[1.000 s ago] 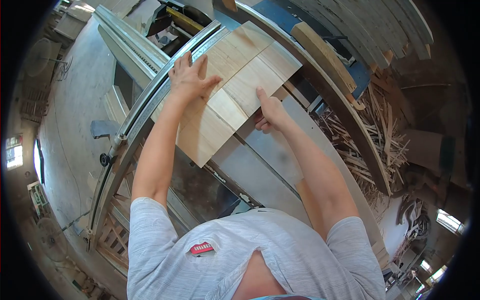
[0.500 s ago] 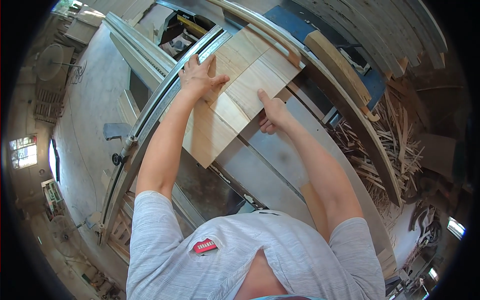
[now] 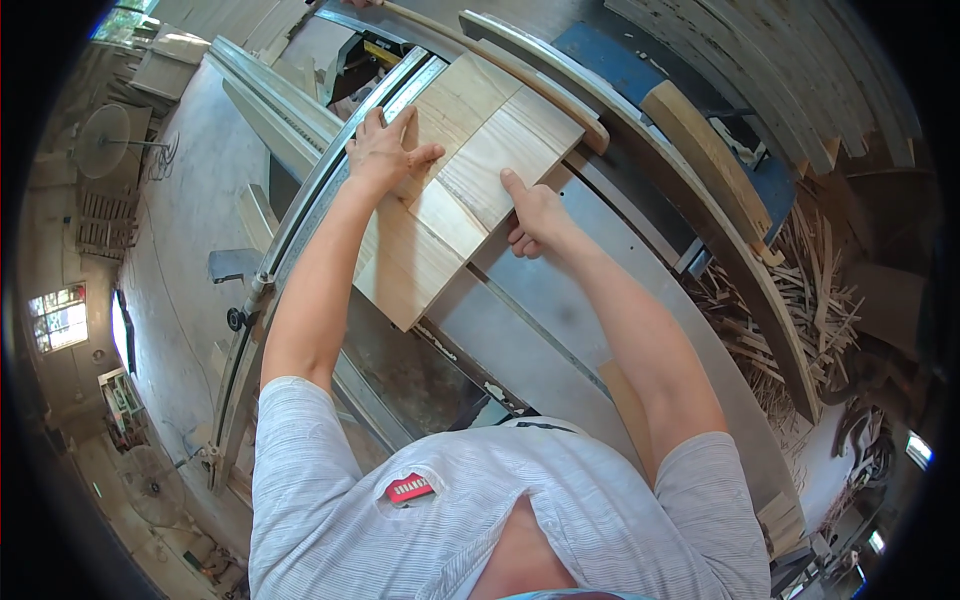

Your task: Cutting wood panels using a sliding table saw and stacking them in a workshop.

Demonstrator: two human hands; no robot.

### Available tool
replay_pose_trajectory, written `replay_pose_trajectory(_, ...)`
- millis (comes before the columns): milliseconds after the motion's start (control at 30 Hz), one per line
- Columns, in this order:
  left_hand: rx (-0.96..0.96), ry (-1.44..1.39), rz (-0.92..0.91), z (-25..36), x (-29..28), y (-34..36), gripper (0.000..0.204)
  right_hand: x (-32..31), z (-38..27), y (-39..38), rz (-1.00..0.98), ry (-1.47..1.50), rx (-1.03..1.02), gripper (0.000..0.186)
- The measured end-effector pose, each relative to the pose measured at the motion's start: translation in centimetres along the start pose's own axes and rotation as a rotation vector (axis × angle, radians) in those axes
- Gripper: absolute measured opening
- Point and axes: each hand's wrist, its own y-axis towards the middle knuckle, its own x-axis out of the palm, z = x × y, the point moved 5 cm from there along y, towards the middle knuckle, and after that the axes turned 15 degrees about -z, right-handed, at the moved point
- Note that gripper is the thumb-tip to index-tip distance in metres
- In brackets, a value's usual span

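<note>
A pale wooden panel (image 3: 502, 150), made of several glued boards with differing grain, lies flat on the grey metal machine table (image 3: 540, 290). My left hand (image 3: 383, 155) rests on its left part beside the metal fence, fingers spread and thumb pointing right. Holding the near right edge is my right hand (image 3: 540, 215), with the thumb on top and the other fingers curled below the edge. The underside of the panel is hidden. Along the panel's far right side runs a long narrow wooden strip (image 3: 520, 70).
A metal rail (image 3: 300, 210) runs along the left. Beyond the dark curved edge (image 3: 730, 240) at right are a thick wooden beam (image 3: 705, 160) and a heap of thin offcuts (image 3: 790, 300). Another person's hand (image 3: 362, 3) shows at the top edge. A fan (image 3: 105, 135) stands far left.
The panel and both hands appear slightly farther left. The dark curved edge now stands farther from the strip, with a wider gap between. Another person's hand has appeared at the top.
</note>
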Motion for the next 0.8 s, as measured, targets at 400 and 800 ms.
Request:
replay_pose_trajectory(400,-0.054,-0.012,-0.040,-12.6,-2.0,9.1,0.099,6.3,-9.8,10.7,-0.009,-0.045,0.034,0.084)
replay_pose_trajectory(800,-0.028,-0.067,0.025,-25.4,-2.7,17.0,0.098,13.5,-17.7,20.3,0.027,-0.011,-0.049,0.094)
